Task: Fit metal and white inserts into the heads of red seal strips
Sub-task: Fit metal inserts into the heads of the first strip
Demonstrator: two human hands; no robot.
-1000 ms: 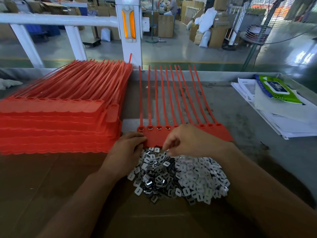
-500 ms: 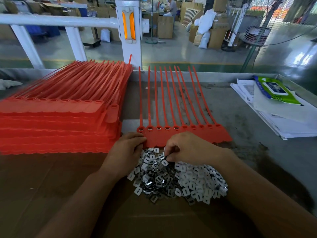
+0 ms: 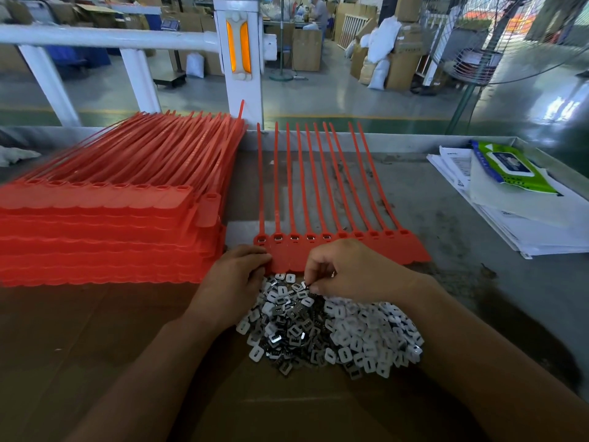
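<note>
Down drops the right hand (image 3: 353, 269) from the heads to the insert pile (image 3: 318, 330) near the desk's (image 3: 446, 218) front edge, pinching one insert (image 3: 306, 284). The left hand (image 3: 236, 279) grips the seal-strip row's (image 3: 318, 193) left end. Five heads look filled, five empty; the big stack (image 3: 95, 224) likely waits.

The right grip (image 3: 347, 269) curls down and pinches one insert (image 3: 306, 284) at the far edge of the pile of metal and white inserts (image 3: 331, 330), which lies on the worktop (image 3: 462, 282) just under both wrists. Beside it, the left grip (image 3: 236, 277) holds the near left corner of a row of red seal strips (image 3: 318, 247), whose tails point away. Five heads beyond the left grip show metal. A stack of red strips (image 3: 105, 224) lies left of that grip.
</note>
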